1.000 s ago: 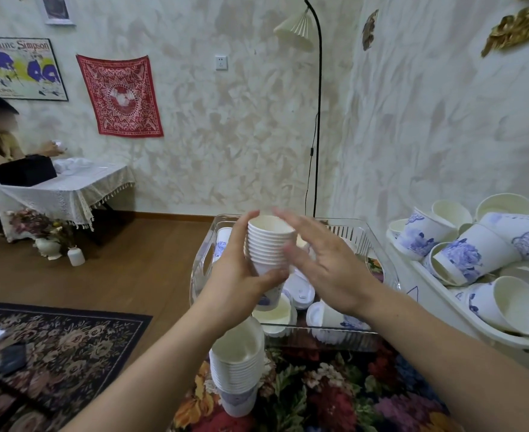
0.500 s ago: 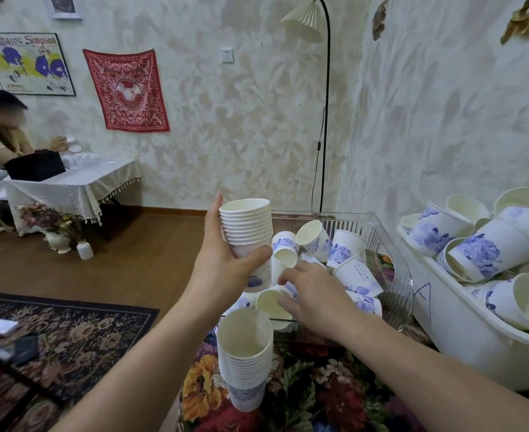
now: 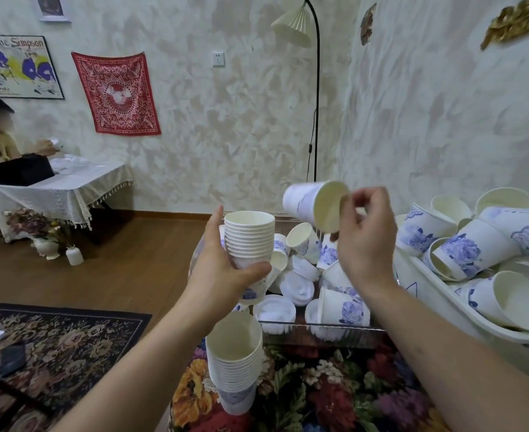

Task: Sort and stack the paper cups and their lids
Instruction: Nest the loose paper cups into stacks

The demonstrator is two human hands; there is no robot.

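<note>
My left hand grips an upright stack of nested white paper cups above the table's front. To its right, my right hand pinches the rim of a single paper cup, which lies on its side in the air, mouth toward me. Below both hands a clear plastic bin holds loose blue-flowered cups and white lids. A second stack of nested cups stands on the floral tablecloth, just under my left wrist.
A white tub at the right is heaped with larger blue-flowered cups. A floor lamp stands behind the bin by the wall. A person sits at a cloth-covered table far left; a patterned rug covers the floor.
My right hand has lifted out of the bin with a single cup, up and to the right. The left hand's stack stays at about the same height.
</note>
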